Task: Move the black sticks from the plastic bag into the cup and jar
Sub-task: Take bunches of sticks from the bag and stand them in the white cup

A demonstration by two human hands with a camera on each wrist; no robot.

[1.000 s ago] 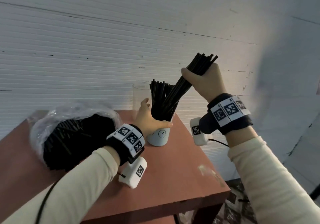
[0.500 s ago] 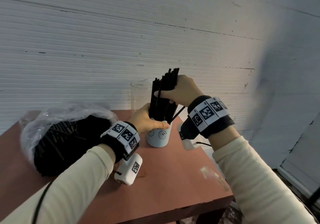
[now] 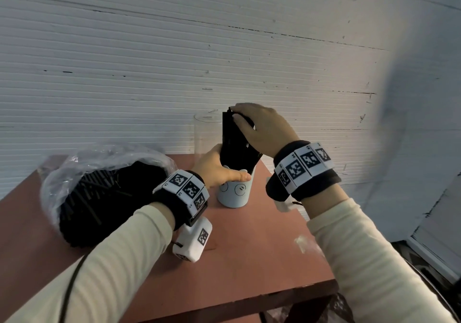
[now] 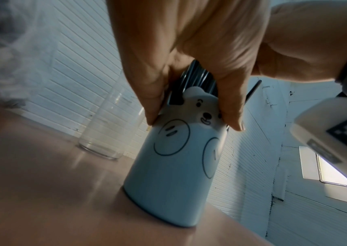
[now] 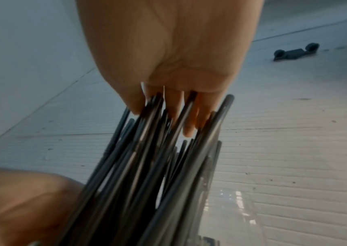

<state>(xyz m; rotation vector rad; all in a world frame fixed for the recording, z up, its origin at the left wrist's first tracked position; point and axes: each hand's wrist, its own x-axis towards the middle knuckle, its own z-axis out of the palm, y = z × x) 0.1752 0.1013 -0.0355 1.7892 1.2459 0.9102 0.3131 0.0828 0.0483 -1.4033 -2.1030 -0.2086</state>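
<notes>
While the left hand (image 3: 219,170) fingers (image 4: 151,98) grip the cup (image 3: 233,193) rim, the right hand (image 3: 264,130) fingers (image 5: 175,106) lie fairly straight atop the black sticks (image 3: 234,143) between them.

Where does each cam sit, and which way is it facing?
Head: above, looking down and forward at table; both hands, sleeves, wristbands.
Left wrist: low, looking up along left hand gripping cup; jar behind.
Right wrist: looking along right hand onto black sticks.
Shared: all show sticks in cup.
</notes>
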